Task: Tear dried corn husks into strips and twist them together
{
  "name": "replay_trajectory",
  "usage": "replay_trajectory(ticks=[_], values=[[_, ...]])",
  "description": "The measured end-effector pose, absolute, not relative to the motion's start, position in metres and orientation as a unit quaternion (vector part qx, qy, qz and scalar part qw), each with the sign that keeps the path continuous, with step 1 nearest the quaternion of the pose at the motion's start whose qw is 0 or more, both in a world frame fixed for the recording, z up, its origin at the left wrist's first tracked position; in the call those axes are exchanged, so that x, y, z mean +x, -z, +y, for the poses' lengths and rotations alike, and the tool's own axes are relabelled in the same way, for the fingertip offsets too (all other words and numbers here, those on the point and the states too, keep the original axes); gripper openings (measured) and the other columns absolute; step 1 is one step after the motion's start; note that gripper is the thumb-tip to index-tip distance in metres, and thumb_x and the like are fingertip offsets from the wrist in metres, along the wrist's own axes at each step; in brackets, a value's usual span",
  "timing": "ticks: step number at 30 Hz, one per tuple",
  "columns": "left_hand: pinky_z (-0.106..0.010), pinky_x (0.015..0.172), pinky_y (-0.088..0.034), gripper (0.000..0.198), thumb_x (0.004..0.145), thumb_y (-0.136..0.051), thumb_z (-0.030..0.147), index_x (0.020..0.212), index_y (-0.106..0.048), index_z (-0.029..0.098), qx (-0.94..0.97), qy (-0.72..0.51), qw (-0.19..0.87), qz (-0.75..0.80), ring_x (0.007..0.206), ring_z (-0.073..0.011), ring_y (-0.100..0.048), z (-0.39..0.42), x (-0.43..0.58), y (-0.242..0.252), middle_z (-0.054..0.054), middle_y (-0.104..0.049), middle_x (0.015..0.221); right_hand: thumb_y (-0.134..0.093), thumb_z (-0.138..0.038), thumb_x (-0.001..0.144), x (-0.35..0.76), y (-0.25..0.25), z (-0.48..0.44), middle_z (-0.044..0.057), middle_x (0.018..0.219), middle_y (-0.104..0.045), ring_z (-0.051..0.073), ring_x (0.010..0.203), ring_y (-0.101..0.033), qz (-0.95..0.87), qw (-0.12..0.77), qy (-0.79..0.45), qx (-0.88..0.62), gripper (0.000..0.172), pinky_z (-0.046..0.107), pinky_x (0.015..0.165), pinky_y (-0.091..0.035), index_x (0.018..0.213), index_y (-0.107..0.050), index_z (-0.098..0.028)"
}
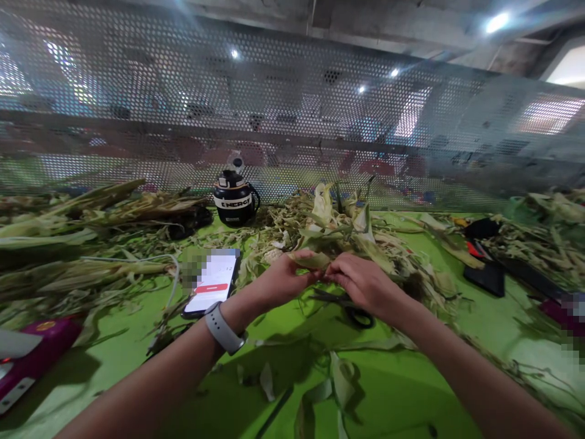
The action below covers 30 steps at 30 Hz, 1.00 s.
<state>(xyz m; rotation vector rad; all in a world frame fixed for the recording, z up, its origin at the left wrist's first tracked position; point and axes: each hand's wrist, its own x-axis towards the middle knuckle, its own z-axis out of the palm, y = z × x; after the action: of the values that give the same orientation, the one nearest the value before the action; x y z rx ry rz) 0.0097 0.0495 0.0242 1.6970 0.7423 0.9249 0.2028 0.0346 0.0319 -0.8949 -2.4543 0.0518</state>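
Observation:
My left hand (289,279), with a grey watch band on its wrist, pinches a pale green corn husk (314,261). Close against it, my right hand (359,279) is closed, its fingertips meeting those of the left at the husk's end. What lies right between the fingertips is too small to make out. Just below the hands, a pair of scissors (361,317) with dark handles lies on the green tabletop (283,332), partly covered by my right hand. Behind the hands rises a heap of husks (322,204). Loose husk strips (342,378) lie nearer to me.
A black jug marked ENERGY (235,204) stands at the back. Left of my hands lies a lit phone (212,283), with long husk leaves (82,231) beyond. A magenta device (41,353) sits far left, a dark phone (484,277) right. A perforated metal screen (283,110) bounds the table.

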Motion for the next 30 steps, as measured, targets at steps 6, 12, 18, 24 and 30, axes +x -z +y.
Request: replay_trajectory(ticks=[6,12,18,24,30], values=[[-0.027,0.076,-0.044,0.014,0.070,-0.065,0.022,0.081,-0.068,0.016,0.679,-0.367,0.537,0.340,0.080,-0.0174,-0.060,0.040,0.012,-0.034,-0.002,-0.069,0.082,-0.043,-0.010,0.086,0.204,-0.034,0.036,0.005,0.078,-0.059,0.015,0.070,-0.054,-0.904,0.243,-0.046,-0.349,0.014,0.025,0.062,-0.041,0.084,-0.056,-0.015],[-0.031,0.079,-0.044,0.026,0.069,-0.070,0.026,0.091,-0.065,0.013,0.639,-0.387,0.586,0.314,0.082,-0.0172,-0.060,0.046,0.009,-0.030,-0.006,-0.068,0.085,-0.046,-0.004,0.078,0.200,-0.018,0.040,0.007,0.076,-0.061,0.016,0.067,-0.055,-0.904,0.183,-0.069,-0.381,0.015,0.026,0.063,-0.042,0.079,-0.056,-0.014],[-0.028,0.077,-0.041,0.030,0.073,-0.069,0.023,0.100,-0.059,0.015,0.590,-0.397,0.639,0.293,0.077,-0.0115,-0.057,0.050,0.004,-0.030,-0.001,-0.064,0.081,-0.050,-0.014,0.081,0.201,-0.031,0.036,0.004,0.076,-0.062,0.016,0.069,-0.057,-0.844,0.338,-0.126,-0.398,0.008,0.026,0.064,-0.044,0.082,-0.058,-0.016],[-0.025,0.069,-0.038,0.026,0.073,-0.066,0.018,0.096,-0.056,0.016,0.605,-0.385,0.639,0.280,0.070,-0.0102,-0.051,0.049,0.005,-0.031,0.002,-0.057,0.076,-0.058,-0.018,0.077,0.199,-0.038,0.031,0.004,0.087,-0.059,0.015,0.076,-0.057,-0.782,0.433,-0.230,-0.385,0.034,0.025,0.067,-0.047,0.110,-0.050,-0.017],[-0.027,0.075,-0.040,0.013,0.073,-0.065,0.017,0.082,-0.055,0.017,0.618,-0.324,0.671,0.250,0.078,-0.0127,-0.054,0.044,0.007,-0.026,0.001,-0.057,0.078,-0.054,-0.026,0.080,0.196,-0.032,0.036,-0.002,0.063,-0.053,0.010,0.056,-0.050,-0.744,0.417,-0.295,-0.431,0.010,0.021,0.053,-0.041,0.077,-0.055,-0.017]])
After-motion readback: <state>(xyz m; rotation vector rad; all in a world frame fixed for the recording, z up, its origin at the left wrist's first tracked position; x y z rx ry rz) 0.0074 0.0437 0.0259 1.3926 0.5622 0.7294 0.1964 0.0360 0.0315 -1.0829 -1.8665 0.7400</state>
